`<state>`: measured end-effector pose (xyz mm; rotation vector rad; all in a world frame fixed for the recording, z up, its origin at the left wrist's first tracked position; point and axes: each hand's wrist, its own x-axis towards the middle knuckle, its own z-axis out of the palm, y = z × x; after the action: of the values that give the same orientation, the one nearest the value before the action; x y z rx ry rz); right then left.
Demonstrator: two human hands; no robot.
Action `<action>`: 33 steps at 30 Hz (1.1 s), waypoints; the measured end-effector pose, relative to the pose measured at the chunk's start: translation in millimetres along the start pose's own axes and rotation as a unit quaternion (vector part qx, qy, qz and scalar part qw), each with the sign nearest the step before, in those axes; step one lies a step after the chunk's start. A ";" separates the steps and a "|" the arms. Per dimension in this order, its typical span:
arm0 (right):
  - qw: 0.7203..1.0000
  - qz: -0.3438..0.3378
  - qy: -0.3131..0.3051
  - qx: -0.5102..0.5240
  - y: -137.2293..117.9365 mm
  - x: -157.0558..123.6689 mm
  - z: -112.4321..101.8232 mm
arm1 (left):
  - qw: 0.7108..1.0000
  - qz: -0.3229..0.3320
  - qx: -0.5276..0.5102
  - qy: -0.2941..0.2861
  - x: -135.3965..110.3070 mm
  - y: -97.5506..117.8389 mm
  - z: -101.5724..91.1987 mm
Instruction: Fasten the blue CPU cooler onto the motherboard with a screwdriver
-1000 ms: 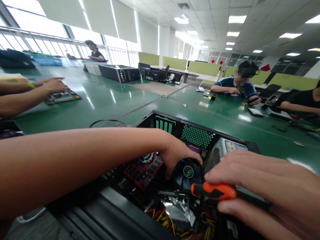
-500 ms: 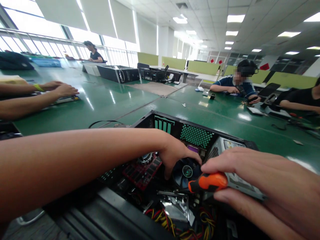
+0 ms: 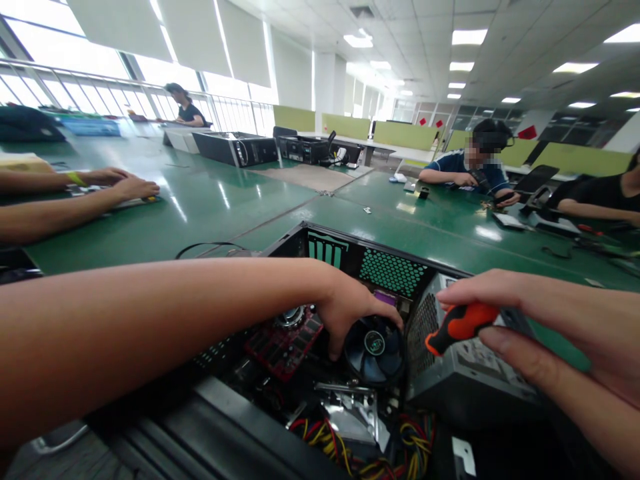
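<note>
An open black computer case (image 3: 390, 257) lies on the green table (image 3: 210, 213) in front of me. My left hand (image 3: 350, 310) reaches inside it, thumb and fingers curled round the round black cooling fan (image 3: 374, 347). Left of the fan sits a red circuit board (image 3: 285, 343). My right hand (image 3: 540, 320) is closed on an orange-handled screwdriver (image 3: 460, 323), held above the grey power supply (image 3: 465, 367) at the case's right side. The screwdriver's shaft is hidden.
Coloured wires (image 3: 350, 443) bunch at the case's near edge. A person's two forearms (image 3: 75, 197) rest on the table at left. Other people sit at the far right (image 3: 475, 167) and by the windows (image 3: 183, 107). More computer cases (image 3: 235, 147) lie further back.
My right hand has lifted the screwdriver up and to the right, out from over the fan to above the power supply. My left hand stays on the fan.
</note>
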<state>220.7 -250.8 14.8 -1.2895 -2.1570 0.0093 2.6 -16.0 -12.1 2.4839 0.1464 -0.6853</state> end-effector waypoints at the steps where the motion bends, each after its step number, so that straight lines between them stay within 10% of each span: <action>1: 1.000 -0.009 -0.011 0.008 5.2 -4.2 0.4 | 1.000 -0.004 0.006 -0.002 -0.7 1.0 -0.1; 33: 0.998 -0.046 -0.028 0.038 23.7 -14.9 8.4 | 1.000 0.004 0.004 0.013 -0.6 1.7 1.7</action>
<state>240.3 -247.8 -6.8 -1.1597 -2.2387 0.0901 1.8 -18.3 -12.2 2.5002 0.1442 -0.6523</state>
